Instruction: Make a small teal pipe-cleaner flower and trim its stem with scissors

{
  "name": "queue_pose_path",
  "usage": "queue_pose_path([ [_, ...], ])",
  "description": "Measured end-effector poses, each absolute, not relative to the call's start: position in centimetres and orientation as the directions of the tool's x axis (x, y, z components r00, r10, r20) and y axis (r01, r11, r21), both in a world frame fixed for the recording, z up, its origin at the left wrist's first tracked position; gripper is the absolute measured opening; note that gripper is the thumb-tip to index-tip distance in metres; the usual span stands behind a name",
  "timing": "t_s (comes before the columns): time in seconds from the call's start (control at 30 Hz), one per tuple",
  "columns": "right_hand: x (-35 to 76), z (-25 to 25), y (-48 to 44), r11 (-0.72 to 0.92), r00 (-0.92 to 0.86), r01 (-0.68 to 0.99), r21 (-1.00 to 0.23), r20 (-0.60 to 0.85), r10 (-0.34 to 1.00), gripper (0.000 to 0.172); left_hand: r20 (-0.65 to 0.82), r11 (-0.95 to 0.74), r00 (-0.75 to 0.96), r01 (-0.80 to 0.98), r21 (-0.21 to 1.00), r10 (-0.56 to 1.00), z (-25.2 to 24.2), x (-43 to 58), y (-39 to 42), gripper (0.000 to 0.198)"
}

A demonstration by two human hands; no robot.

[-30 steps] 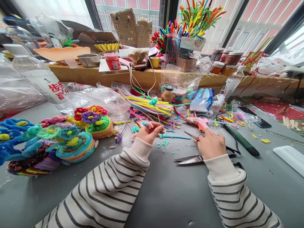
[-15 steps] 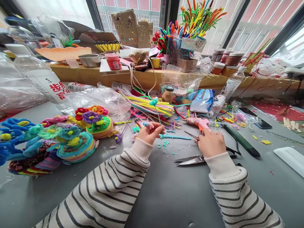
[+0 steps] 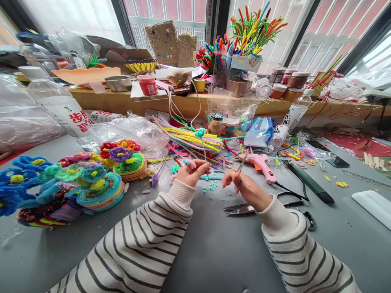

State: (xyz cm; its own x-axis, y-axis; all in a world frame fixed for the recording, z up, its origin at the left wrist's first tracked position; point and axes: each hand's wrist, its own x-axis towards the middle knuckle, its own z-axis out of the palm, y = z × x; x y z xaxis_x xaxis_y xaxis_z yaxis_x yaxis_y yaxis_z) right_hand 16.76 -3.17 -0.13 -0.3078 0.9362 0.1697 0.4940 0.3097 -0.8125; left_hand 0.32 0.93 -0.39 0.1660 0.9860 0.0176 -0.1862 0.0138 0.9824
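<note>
My left hand (image 3: 191, 173) pinches the thin stem of a teal pipe-cleaner flower (image 3: 200, 132), which stands upright above my fingers. My right hand (image 3: 248, 188) is just to the right of it, a short gap away, and holds small scissors (image 3: 241, 165) with the blades pointing up. Teal fluff clippings (image 3: 213, 186) lie on the grey table (image 3: 214, 252) between and below both hands. A larger pair of scissors (image 3: 241, 208) lies flat under my right wrist. A pink glue gun (image 3: 262, 163) rests beyond my right hand.
Finished pipe-cleaner flower discs (image 3: 97, 187) crowd the left side. A pile of loose pipe cleaners (image 3: 192, 138), a small jar (image 3: 215, 123) and a blue packet (image 3: 259, 131) sit behind my hands. A black tool (image 3: 308, 184), a phone (image 3: 336, 161) and a white object (image 3: 372, 203) lie right. A cluttered wooden shelf (image 3: 195, 103) runs along the back.
My right hand has lifted the small scissors off the table and moved left, close to my left hand. The blades now point up. My left hand has hardly moved.
</note>
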Motion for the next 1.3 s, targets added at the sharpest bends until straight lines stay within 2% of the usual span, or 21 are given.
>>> queue_pose_path([
  [0.07,15.6,-0.3,-3.2,0.347,-0.392,0.435,-0.831,0.173,0.903,0.073,0.026,0.003,0.165,-0.175,0.985,0.986,-0.4,0.2,1.0,0.018],
  [0.13,14.8,-0.6,-3.3,0.342,-0.454,0.423,-0.839,0.13,0.882,0.067,0.021,0.003,0.146,-0.164,0.986,0.989,-0.3,0.2,0.9,0.019],
  [0.3,14.4,-1.2,-3.9,0.136,-0.393,0.397,-0.908,-0.035,0.919,0.059,0.012,0.017,0.167,-0.172,0.985,0.986,0.1,0.2,0.7,0.018],
  [0.37,14.6,-1.3,-4.1,0.103,-0.412,0.374,-0.922,-0.066,0.909,0.06,0.014,0.026,0.213,-0.187,0.982,0.977,0.2,0.3,0.6,0.017],
  [0.47,14.7,-1.6,-4.2,0.133,-0.52,0.302,-0.944,-0.046,0.853,0.067,0.045,0.022,0.314,-0.207,0.978,0.948,0.1,0.4,0.5,0.019],
  [0.57,14.7,-2.0,-4.2,0.172,-0.554,0.298,-0.939,-0.023,0.832,0.072,0.064,0.056,0.429,-0.263,0.963,0.901,-0.1,0.5,0.3,0.022],
  [0.7,14.8,-2.1,-4.3,0.239,-0.548,0.311,-0.92,0.032,0.836,0.073,0.066,0.176,0.629,-0.314,0.933,0.775,0.0,0.5,-0.1,0.019],
  [0.8,14.8,-1.9,-4.3,0.266,-0.577,0.301,-0.916,0.048,0.815,0.069,0.075,0.194,0.691,-0.303,0.933,0.719,-0.1,0.5,-0.3,0.016],
  [0.97,14.8,-1.5,-4.3,0.103,-0.596,0.207,-0.973,-0.041,0.802,0.056,0.068,0.207,0.674,-0.319,0.925,0.736,-0.6,0.4,0.0,0.018],
  [1.1,14.7,-1.3,-4.1,0.039,-0.571,0.111,-0.993,-0.031,0.821,0.047,0.03,0.255,0.632,-0.355,0.9,0.774,-0.3,0.6,0.2,0.02],
  [1.17,14.7,-1.2,-4.2,0.082,-0.569,0.102,-0.991,0.01,0.822,0.052,-0.001,0.269,0.555,-0.401,0.876,0.832,0.0,0.5,0.3,0.022],
  [1.3,14.7,-0.7,-4.6,0.273,-0.638,0.169,-0.947,0.106,0.763,0.06,-0.048,0.249,0.409,-0.454,0.855,0.911,0.5,0.3,0.4,0.022],
])
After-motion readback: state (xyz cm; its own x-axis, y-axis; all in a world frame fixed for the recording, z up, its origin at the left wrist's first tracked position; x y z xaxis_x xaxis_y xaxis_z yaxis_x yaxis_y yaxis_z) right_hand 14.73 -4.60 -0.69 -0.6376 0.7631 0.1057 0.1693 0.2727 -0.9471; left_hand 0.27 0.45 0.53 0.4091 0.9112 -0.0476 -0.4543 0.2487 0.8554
